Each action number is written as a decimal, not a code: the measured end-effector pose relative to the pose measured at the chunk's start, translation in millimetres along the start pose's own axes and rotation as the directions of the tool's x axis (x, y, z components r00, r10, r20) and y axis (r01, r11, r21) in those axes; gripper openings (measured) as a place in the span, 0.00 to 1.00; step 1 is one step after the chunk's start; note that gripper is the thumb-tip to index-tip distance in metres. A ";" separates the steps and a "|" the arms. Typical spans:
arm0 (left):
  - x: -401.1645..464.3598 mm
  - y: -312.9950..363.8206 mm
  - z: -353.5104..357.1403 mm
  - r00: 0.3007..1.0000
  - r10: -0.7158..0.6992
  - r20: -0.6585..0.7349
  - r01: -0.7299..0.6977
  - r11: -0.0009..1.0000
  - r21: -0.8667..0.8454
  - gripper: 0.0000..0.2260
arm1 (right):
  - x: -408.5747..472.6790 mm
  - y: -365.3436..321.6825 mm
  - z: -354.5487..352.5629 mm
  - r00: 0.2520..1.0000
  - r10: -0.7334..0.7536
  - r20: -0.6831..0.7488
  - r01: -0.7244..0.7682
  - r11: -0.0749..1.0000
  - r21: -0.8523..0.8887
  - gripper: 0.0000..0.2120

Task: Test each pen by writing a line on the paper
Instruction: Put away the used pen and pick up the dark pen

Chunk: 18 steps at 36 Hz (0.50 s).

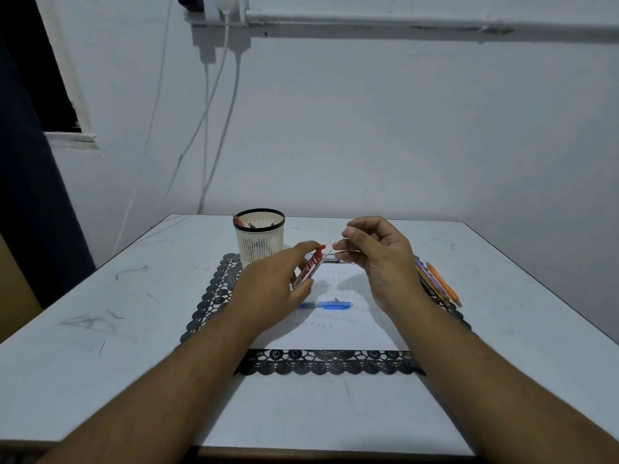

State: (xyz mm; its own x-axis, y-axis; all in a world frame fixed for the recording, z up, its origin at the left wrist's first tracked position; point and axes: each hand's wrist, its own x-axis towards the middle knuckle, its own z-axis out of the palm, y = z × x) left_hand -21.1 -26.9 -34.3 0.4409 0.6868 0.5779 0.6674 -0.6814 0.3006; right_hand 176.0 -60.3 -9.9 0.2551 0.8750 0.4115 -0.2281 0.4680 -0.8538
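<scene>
While both hands hover over the middle of the desk (100,296), the order of size runs from the desk to the black lace mat (330,363), then the paper (351,333) lying on it with faint rows of marks. A pale cup (258,241) stands at the mat's far left corner, holding more pens. Several pens (438,284), orange and purple among them, lie along the mat's right edge. One blue pen (330,305) lies crosswise on the paper, near its middle.

Above the paper, the left hand (268,289) grips a red lead case (310,266) between thumb and curled fingers, its open end tilted up and to the right. The right hand (378,259) pinches a thin lead (330,246) between thumb and forefinger, just beside the mouth of the case.

That lead looks very light and brittle; I judge it will snap if bent or squeezed, so a soft pinch near its middle suits. The case seems light, stiff plastic, easy to hold by its flat sides. Pens should be light, rigid and prone to roll; take each by the barrel.
</scene>
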 end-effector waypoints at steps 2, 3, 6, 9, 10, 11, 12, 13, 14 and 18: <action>-0.2 -0.5 0.2 1.000 0.005 -0.002 -0.005 1.000 -0.010 0.28 | 0.8 -0.4 -0.5 1.000 0.003 -0.019 -0.003 1.000 0.010 0.03; -0.6 -0.5 0.4 1.000 0.007 -0.003 -0.007 1.000 -0.017 0.28 | 1.4 -0.7 -0.9 1.000 0.008 -0.029 -0.008 1.000 0.020 0.03; -0.7 0.5 0.5 1.000 -0.003 -0.015 0.002 0.998 -0.060 0.29 | 3.5 -1.4 -3.2 0.997 0.048 -0.062 -0.045 0.998 0.045 0.03; 1.2 1.6 2.0 0.994 -0.106 -0.015 0.097 0.950 -0.295 0.28 | 5.0 -2.1 -5.5 0.989 0.116 -0.093 -0.110 0.992 0.068 0.03; 2.4 1.7 3.2 0.988 -0.156 0.006 0.141 0.879 -0.455 0.27 | 5.5 -2.2 -6.6 0.985 0.136 -0.103 -0.129 0.989 0.071 0.03; 3.1 2.5 3.7 0.979 -0.201 0.045 0.185 0.765 -0.617 0.27 | 6.3 -1.9 -8.1 0.982 0.153 -0.112 -0.145 0.987 0.075 0.03; 3.8 3.9 3.5 0.969 -0.232 0.089 0.222 0.645 -0.731 0.26 | 7.1 -1.7 -10.0 0.979 0.166 -0.120 -0.157 0.984 0.083 0.03; 4.4 5.0 2.5 0.962 -0.245 0.122 0.243 0.560 -0.792 0.26 | 7.7 -1.6 -11.9 0.976 0.179 -0.128 -0.168 0.981 0.093 0.03; 5.0 5.8 1.2 0.959 -0.245 0.144 0.254 0.511 -0.821 0.26 | 8.4 -1.4 -14.0 0.972 0.191 -0.138 -0.178 0.979 0.100 0.03; 5.5 5.9 -4.6 0.956 -0.221 0.191 0.266 0.387 -0.883 0.26 | 10.1 -0.5 -19.3 0.961 0.225 -0.162 -0.211 0.972 0.104 0.03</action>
State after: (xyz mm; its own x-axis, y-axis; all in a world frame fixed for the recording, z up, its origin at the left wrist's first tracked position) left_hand -17.5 -28.3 -25.8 0.3888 0.8558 0.3414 -0.1540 -0.3049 0.9398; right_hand 196.7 -54.1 -11.5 0.3458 0.9260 0.1512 -0.3732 0.2836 -0.8834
